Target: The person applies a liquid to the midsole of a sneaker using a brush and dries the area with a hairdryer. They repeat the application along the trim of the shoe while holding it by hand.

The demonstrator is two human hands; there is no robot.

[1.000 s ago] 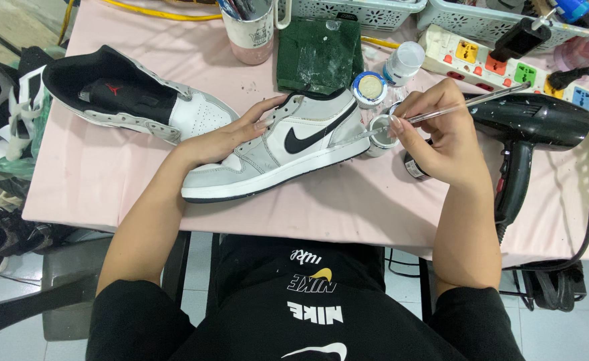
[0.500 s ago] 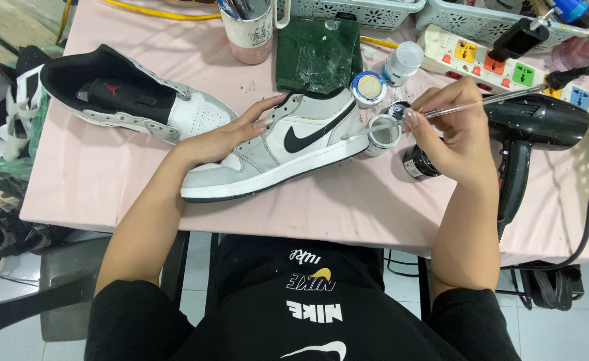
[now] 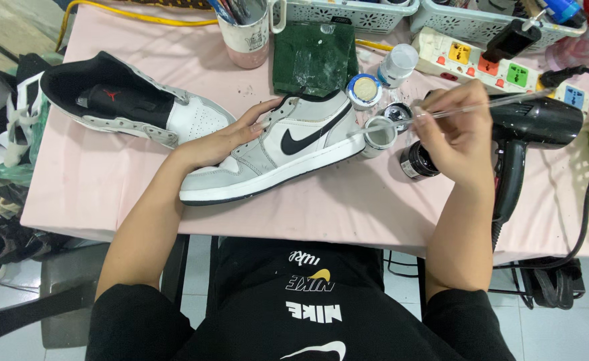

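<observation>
Sneaker point(image 3: 287, 150) — grey-white, black swoosh

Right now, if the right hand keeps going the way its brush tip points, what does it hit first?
The right hand aims the thin brush leftward; its tip sits over the small open jar, so probably that jar first, then the grey sneaker. Depth is unclear.

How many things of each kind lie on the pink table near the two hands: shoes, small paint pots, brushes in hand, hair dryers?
Shoes: 2, a grey and white shoe under the left hand and a second shoe beside it.
Small paint pots: 4, around the open pot.
Brushes: 1, a thin brush in the right hand.
Hair dryers: 1, a black dryer.
Total: 8
</observation>
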